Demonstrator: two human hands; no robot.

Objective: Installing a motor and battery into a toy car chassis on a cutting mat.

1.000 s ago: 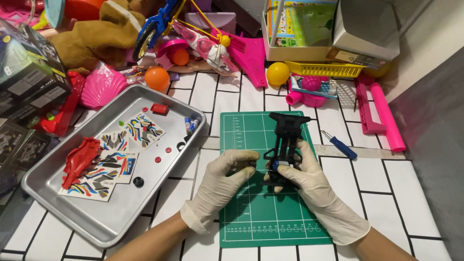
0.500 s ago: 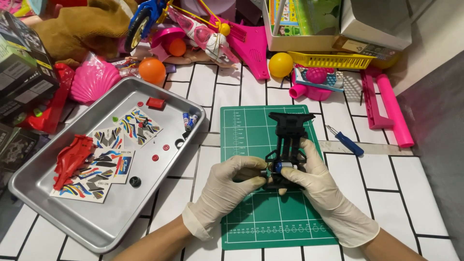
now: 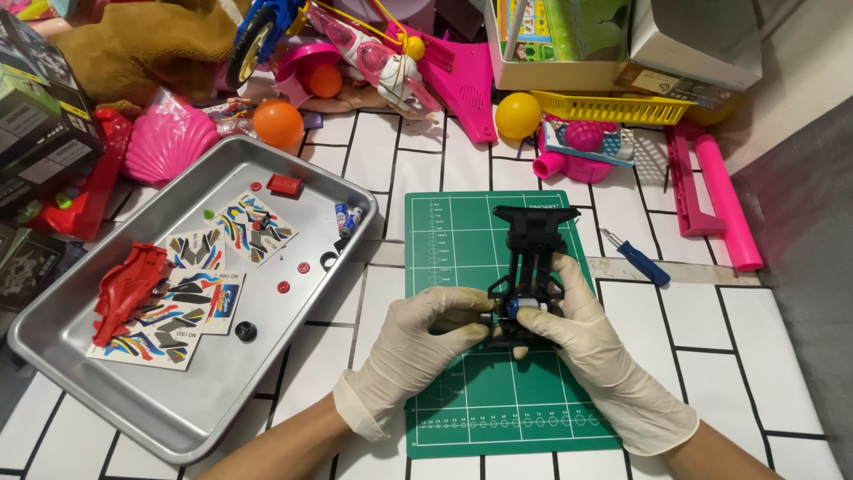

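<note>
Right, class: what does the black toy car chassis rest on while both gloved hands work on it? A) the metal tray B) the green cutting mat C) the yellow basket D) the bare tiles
B: the black chassis lies on the green cutting mat, with the left hand and right hand gripping its near end.

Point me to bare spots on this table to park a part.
Bare tile right of the green cutting mat, below the blue screwdriver; also the tile strip between the mat and the metal tray. The back edge is crowded with toys; both gloved hands cover the mat's middle.
</note>
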